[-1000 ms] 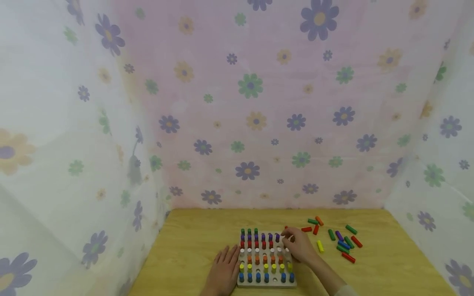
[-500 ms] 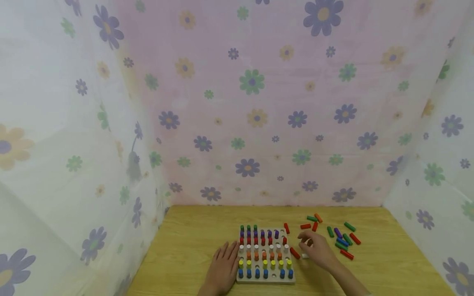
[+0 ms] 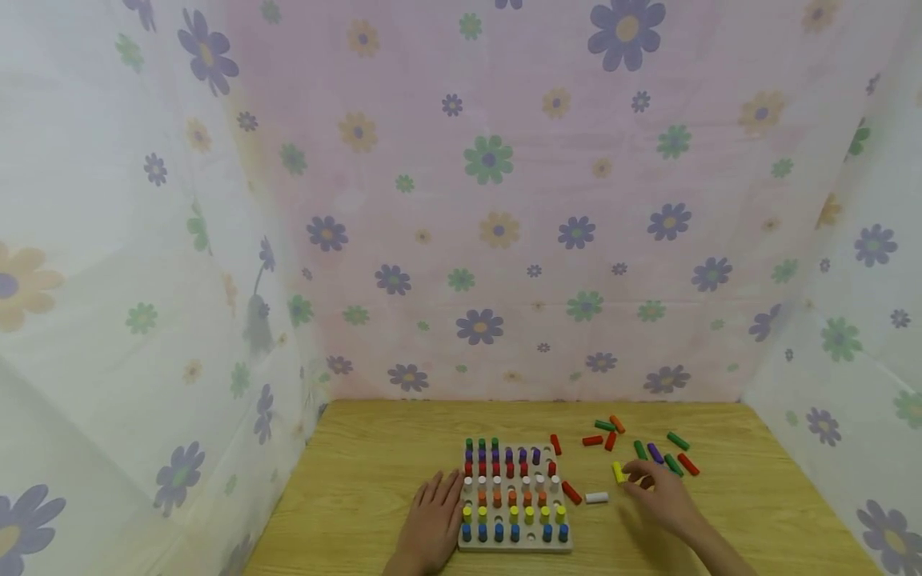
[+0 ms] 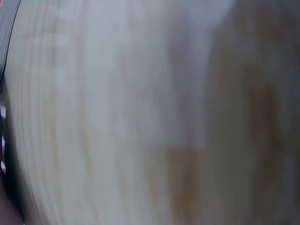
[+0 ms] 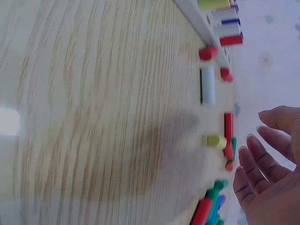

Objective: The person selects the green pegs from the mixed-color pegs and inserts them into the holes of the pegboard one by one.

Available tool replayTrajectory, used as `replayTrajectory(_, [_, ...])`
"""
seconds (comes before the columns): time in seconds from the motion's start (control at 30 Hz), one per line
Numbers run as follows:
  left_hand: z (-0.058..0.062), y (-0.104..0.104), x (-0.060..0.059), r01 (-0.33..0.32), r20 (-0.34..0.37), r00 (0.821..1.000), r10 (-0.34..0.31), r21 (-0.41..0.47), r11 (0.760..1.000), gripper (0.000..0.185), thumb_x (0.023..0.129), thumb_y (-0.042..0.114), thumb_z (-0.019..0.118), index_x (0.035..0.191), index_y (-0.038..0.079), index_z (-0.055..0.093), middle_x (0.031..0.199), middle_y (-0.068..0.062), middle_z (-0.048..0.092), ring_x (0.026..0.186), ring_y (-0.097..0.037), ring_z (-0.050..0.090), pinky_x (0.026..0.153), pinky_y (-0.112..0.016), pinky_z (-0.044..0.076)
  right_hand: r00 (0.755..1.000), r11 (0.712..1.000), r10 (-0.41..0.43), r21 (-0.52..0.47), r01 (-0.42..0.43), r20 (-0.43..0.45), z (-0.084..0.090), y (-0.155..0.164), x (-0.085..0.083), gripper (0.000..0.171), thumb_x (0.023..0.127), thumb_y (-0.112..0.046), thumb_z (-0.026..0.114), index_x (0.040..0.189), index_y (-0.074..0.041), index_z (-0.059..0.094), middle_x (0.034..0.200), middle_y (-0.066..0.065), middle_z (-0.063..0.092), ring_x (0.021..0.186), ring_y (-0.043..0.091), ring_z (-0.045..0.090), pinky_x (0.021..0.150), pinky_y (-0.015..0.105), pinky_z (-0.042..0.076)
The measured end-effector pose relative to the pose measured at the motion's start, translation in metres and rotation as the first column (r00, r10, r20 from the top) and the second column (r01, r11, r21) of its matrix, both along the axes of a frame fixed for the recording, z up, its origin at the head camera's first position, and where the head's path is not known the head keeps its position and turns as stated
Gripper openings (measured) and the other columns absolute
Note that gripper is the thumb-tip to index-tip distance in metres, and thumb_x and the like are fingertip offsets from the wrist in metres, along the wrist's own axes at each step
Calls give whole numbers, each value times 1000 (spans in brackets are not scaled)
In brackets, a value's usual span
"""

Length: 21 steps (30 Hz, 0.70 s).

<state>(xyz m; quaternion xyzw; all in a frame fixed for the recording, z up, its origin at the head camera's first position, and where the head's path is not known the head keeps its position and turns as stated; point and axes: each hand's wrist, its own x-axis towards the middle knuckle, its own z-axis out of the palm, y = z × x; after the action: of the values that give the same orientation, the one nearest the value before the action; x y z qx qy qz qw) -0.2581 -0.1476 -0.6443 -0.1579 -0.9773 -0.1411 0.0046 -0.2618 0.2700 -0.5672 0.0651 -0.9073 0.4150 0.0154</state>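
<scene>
A pale pegboard [image 3: 515, 546] with rows of coloured pegs lies in the lower middle of the head view. My left hand [image 3: 430, 524] rests flat on the table along the board's left side, fingers straight. To the right, my right hand [image 3: 659, 494] hovers with loosely bent fingers beside a yellow peg [image 3: 618, 473], fingertips close to it. In the right wrist view the same hand [image 5: 269, 171] has nothing between its thumb and fingers. A white peg [image 3: 596, 498] and a red peg [image 3: 571, 492] lie between hand and board. The left wrist view is blurred.
Several loose pegs lie at the right of the wooden table [image 3: 382, 448], among them a purple peg [image 3: 655, 453], an orange peg [image 3: 617, 424] and a green peg [image 3: 678, 441]. Flower-patterned curtains [image 3: 497, 280] enclose the table's back and sides.
My right hand has moved right, from the board's upper right corner, past the white peg, to the yellow peg. The white peg and nearby red peg are uncovered. My left hand has stayed in place.
</scene>
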Motion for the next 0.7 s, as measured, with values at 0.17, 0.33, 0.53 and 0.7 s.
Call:
replayTrajectory(0.17, [4, 0, 2, 5, -1, 1000, -5, 7, 1000, 62, 112, 49, 19, 160, 15, 37, 164, -4, 38, 152, -34, 29, 122, -58, 23, 998, 997, -58, 44, 58, 5, -3, 20, -1, 25, 93, -7, 72, 115, 5, 69, 97, 5, 68, 83, 14, 61, 68, 25, 52])
replayTrajectory(0.33, [3, 0, 1, -4, 1, 1000, 4, -8, 1000, 62, 112, 49, 18, 161, 16, 37, 164, -3, 37, 153, -33, 29, 123, -58, 23, 992, 989, -124, 83, 123, 8, -8, 37, -2, 27, 94, -8, 72, 117, 5, 69, 100, 8, 69, 88, 19, 62, 69, 27, 51])
replayTrajectory(0.53, [2, 1, 0, -3, 23, 1000, 3, 17, 1000, 62, 112, 49, 18, 161, 16, 36, 165, -3, 36, 153, -34, 27, 123, -59, 20, 980, 979, -191, 76, 187, 55, -14, 56, -1, 35, 98, -12, 66, 124, 11, 63, 110, 18, 68, 96, 30, 64, 70, 34, 55])
replayTrajectory(0.7, [5, 2, 1, -4, 30, 1000, 4, 11, 1000, 62, 112, 49, 20, 161, 15, 37, 165, -4, 36, 153, -35, 27, 123, -59, 20, 974, 975, -209, 91, 202, 86, -18, 65, -2, 34, 99, -12, 61, 122, 14, 62, 108, 21, 68, 93, 31, 65, 67, 35, 56])
